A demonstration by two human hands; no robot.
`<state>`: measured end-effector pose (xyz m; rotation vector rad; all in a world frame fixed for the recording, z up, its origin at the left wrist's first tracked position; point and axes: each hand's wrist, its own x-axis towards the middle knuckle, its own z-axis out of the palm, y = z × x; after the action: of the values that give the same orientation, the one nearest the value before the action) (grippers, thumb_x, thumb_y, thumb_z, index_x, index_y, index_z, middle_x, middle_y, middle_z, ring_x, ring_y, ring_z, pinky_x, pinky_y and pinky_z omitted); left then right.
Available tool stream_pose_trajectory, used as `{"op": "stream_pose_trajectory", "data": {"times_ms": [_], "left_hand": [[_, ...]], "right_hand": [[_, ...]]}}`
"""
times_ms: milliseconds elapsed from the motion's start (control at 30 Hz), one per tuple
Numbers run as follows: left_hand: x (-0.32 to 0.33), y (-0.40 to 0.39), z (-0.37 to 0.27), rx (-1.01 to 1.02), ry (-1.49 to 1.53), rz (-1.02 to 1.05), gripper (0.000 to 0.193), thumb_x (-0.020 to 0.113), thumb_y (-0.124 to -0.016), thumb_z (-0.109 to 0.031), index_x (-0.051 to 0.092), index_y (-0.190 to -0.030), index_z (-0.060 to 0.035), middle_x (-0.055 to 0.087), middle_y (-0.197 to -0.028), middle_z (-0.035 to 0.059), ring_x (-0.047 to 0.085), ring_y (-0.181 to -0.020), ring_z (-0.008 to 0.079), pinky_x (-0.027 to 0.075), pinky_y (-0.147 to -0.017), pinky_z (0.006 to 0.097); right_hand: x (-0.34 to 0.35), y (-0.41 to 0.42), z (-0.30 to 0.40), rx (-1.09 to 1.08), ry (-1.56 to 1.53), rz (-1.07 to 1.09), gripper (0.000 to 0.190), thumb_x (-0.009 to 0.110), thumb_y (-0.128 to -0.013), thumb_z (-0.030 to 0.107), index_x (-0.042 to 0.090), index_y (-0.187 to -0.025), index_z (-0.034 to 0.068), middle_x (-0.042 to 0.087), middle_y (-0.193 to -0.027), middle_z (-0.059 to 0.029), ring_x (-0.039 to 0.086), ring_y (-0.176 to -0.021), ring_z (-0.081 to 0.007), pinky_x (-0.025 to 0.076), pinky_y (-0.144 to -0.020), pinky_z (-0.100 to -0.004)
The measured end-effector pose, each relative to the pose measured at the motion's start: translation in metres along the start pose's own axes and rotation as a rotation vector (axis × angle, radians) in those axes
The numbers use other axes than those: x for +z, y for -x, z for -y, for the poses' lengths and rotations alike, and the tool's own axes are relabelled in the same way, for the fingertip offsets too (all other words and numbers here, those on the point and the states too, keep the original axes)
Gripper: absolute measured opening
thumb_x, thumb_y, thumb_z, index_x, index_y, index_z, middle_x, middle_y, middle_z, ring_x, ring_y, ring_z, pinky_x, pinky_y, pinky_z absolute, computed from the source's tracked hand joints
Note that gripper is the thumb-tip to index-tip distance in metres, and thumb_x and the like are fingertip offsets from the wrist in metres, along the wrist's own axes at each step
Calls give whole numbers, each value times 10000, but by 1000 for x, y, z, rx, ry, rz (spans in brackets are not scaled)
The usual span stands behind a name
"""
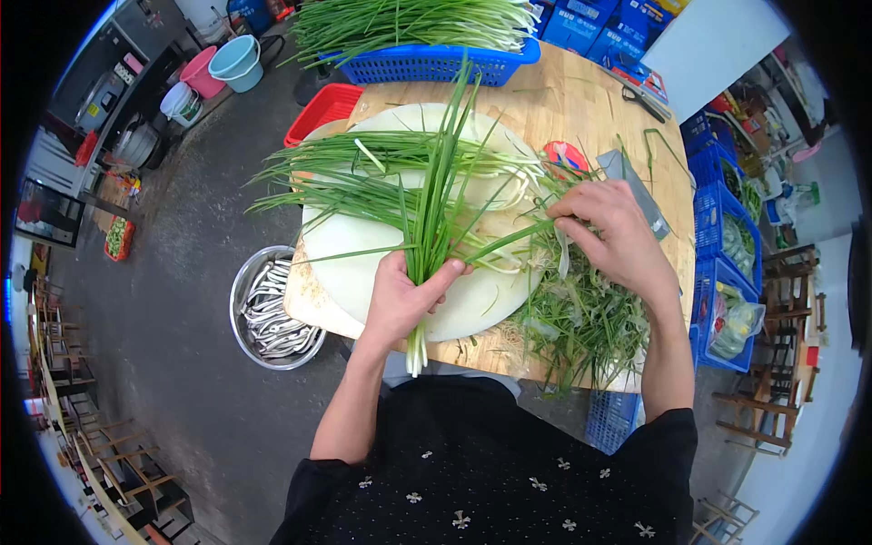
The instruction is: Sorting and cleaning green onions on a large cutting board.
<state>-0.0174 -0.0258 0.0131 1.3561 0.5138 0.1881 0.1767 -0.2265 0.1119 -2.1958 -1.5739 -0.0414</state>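
My left hand [413, 294] grips a bunch of green scallions [434, 225] around its lower stalks, white ends pointing toward me. With thumb and fingertips, my right hand [610, 228] pinches the tip of a single green leaf [511, 238] that stretches from the bunch. More scallions [361, 201] lie in loose rows across a round white cutting board [347, 272], their white ends to the right. Under and beside my right hand spreads a heap of green trimmings [579, 313] with bits of thin peel.
A blue basket [436, 65] piled with scallions stands at the table's far edge. A cleaver [633, 191], scissors [644, 102] and a red round object [565, 157] lie to the right. Left and lower, a metal bowl [235, 306] holds silvery fish-like strips. Blue crates [725, 272] stand beyond the table's right edge.
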Motion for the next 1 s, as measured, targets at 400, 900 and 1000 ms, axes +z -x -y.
{"op": "stream_pose_trajectory", "data": {"times_ms": [400,900,1000], "left_hand": [[-3,2,-2,-18,51,65,329,762,-918,-116,670,-1207,11,706,-804,25,467,-533,22,359,-462,200],[-5,1,1,-8,-5,40,303,771,-904,-101,659,-1153,30,747,-868,88,479,-531,21,356,-449,195],[-5,1,0,10,18,50,311,773,-904,-107,661,-1156,36,735,-839,71,480,-527,24,361,-451,193]], "right_hand": [[5,4,-3,158,-162,15,125,665,-913,112,678,-946,-8,666,-866,-137,631,-839,-330,468,-764,-419],[3,11,-6,166,-319,33,183,667,-894,110,708,-1038,7,698,-911,-161,667,-911,-319,519,-794,-416],[6,10,-6,157,-255,57,177,671,-889,110,715,-1025,5,708,-890,-154,666,-880,-322,507,-806,-415]]}}
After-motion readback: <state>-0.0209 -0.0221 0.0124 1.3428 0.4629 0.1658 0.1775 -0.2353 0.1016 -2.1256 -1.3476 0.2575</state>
